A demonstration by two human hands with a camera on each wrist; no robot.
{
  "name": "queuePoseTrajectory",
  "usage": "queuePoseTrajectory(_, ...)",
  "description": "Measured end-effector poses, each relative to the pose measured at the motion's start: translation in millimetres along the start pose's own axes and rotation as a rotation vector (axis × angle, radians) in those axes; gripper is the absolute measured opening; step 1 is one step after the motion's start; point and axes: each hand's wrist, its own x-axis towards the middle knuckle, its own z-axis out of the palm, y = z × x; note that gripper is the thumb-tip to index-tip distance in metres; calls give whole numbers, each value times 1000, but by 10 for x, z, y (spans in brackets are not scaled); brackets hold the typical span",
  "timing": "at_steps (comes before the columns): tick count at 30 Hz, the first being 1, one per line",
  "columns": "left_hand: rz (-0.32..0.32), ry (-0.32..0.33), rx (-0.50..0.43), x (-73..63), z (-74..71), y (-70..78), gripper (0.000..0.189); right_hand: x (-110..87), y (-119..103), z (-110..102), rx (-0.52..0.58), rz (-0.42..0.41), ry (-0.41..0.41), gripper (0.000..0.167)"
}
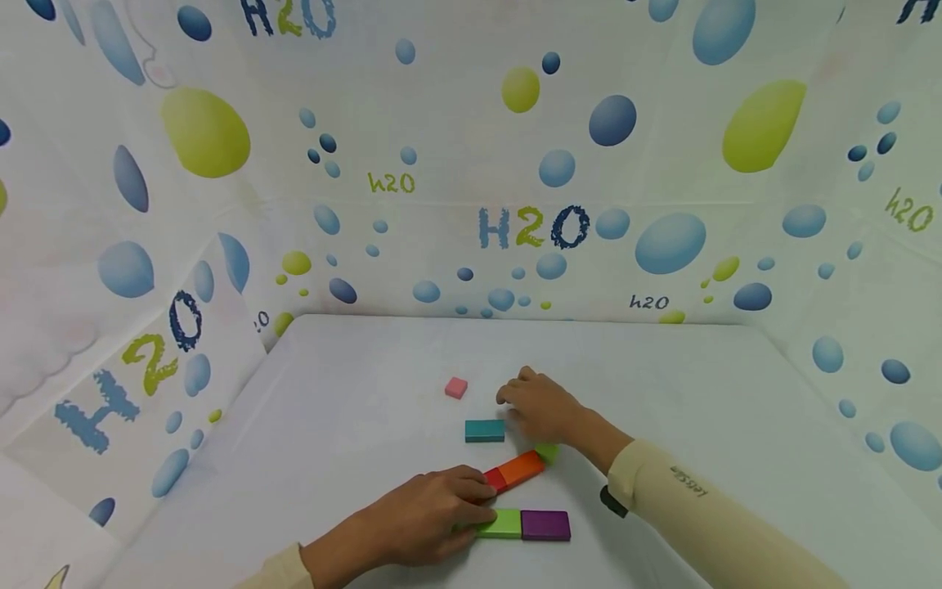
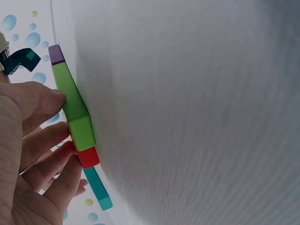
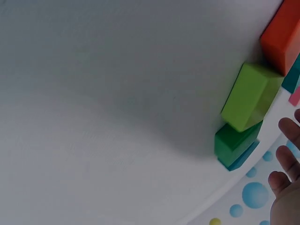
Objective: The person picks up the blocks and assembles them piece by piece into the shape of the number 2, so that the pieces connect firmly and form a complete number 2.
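Against parted left fingers [image 1: 471, 489], a red-orange block row [image 1: 518, 469] slants away rightward, relaxed right fingers [image 3: 289, 129] empty.

Pink on the cube [image 1: 456, 388] nearest the far edge of the counter [image 1: 331, 401], purple and lime on the blocks [image 1: 545, 526] farthest from it — blue and yellow-green spots across the backdrop [image 1: 449, 106].

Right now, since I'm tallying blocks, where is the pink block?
In the head view, the pink block lies on the white table, just beyond the teal block and to the left of the right hand.
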Motion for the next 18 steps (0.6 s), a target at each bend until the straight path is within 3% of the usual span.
queuePoseTrajectory(9, 7, 1, -4, 7, -2, 11, 29, 22, -129, 18, 44, -21, -87, 40)
queuePoseTrajectory(18, 3, -9, 9, 14, -9, 15, 30, 9, -120, 19, 50, 0, -97, 36)
